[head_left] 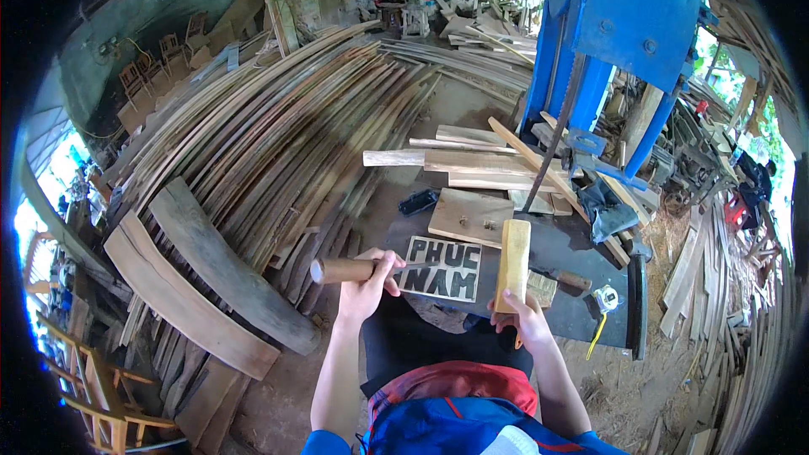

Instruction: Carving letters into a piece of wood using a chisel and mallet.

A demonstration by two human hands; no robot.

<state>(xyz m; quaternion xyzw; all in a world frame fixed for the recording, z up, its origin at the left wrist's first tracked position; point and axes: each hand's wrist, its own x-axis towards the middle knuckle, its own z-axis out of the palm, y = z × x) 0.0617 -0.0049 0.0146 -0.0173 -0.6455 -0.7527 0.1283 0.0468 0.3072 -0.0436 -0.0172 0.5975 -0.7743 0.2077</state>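
Workshop seen from above. Far and left, a broad heap of long curved planks fans across the floor; at the far right stands a blue band saw, its thin blade dropping toward the dark surface. On that surface lie flat offcut boards, a lettered stencil panel and, at the near right, a tape measure. The right hand has its fingers closed round the near end of a pale rectangular wood block, smooth-sawn, its long axis running near to far, just right of the panel. The left hand has its fingers clenched on a round brown wooden handle, whose axis runs left to right and juts leftward from the fist. The block lies to the right of the handle, with the panel between the two hands.
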